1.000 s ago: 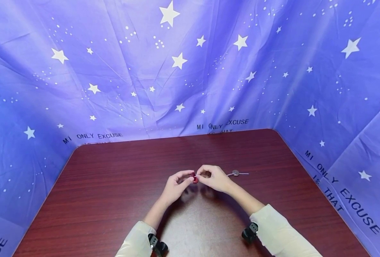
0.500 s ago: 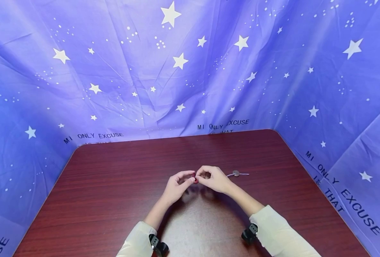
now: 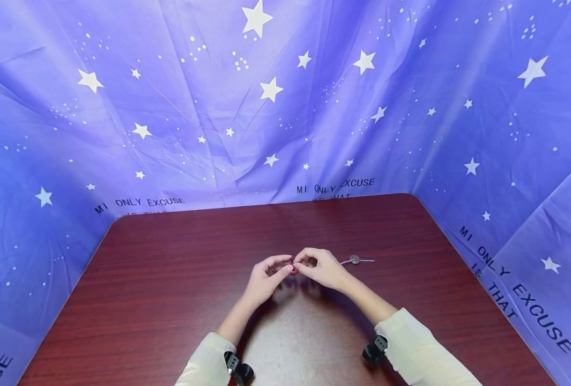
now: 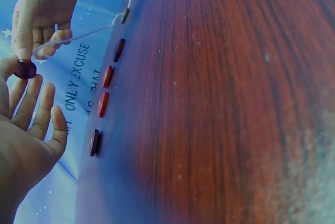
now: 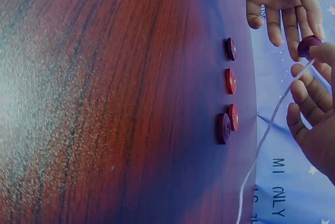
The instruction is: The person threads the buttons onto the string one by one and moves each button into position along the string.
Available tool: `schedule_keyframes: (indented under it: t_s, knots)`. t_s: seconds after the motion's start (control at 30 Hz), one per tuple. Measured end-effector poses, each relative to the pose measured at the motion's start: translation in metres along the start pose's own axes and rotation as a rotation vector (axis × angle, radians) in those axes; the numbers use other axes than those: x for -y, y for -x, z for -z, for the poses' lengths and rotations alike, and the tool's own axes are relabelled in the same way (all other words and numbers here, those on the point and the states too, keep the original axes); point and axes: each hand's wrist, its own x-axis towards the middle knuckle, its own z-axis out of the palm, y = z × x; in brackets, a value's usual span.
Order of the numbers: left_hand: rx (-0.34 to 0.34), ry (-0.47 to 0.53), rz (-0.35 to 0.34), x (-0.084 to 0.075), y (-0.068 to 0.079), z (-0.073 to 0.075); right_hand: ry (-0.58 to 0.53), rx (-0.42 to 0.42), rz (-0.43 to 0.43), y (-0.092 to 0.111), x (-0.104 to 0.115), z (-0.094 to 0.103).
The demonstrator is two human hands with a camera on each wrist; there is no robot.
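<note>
My left hand [image 3: 262, 281] pinches a dark red button [image 4: 25, 69] between thumb and fingertip, raised over the table, its other fingers spread. Facing it, my right hand [image 3: 325, 269] pinches a pale string [image 5: 267, 124] right at that button. The fingertips partly cover the button's face, so how far the string passes through a hole is hidden. From the right fingers the string runs down to a grey-brown button [image 3: 355, 260] on the table, which is threaded on it with a short tail beyond.
Several loose buttons lie on the table below the hands, among them a bright red button [image 5: 231, 81] and a dark maroon button [image 5: 224, 129]. The wooden table [image 3: 179, 257] meets a blue-purple star-printed curtain [image 3: 208, 107] at its back and sides.
Both hands stay almost in place. The right fingertips have edged slightly left against the held button, and less red shows between the hands in the head view.
</note>
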Motion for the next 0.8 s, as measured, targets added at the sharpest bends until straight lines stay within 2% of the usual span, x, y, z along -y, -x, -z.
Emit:
schedule_keyframes:
  t_s: [0.27, 0.5, 0.63, 0.8]
  knots:
    - [-0.032, -0.007, -0.014, -0.002, 0.0, -0.002, -0.034, -0.009, -0.01, -0.001, 0.001, 0.001]
    - [-0.065, -0.006, -0.027, -0.002, 0.0, -0.004, -0.104, 0.018, -0.034, -0.001, 0.003, 0.001]
    - [-0.106, 0.002, -0.046, -0.001, -0.001, -0.006, -0.11, 0.022, -0.047, -0.002, 0.004, 0.001]
    - [-0.16, -0.012, -0.093, 0.001, -0.002, -0.008, -0.128, 0.034, -0.066, 0.001, 0.027, 0.008]
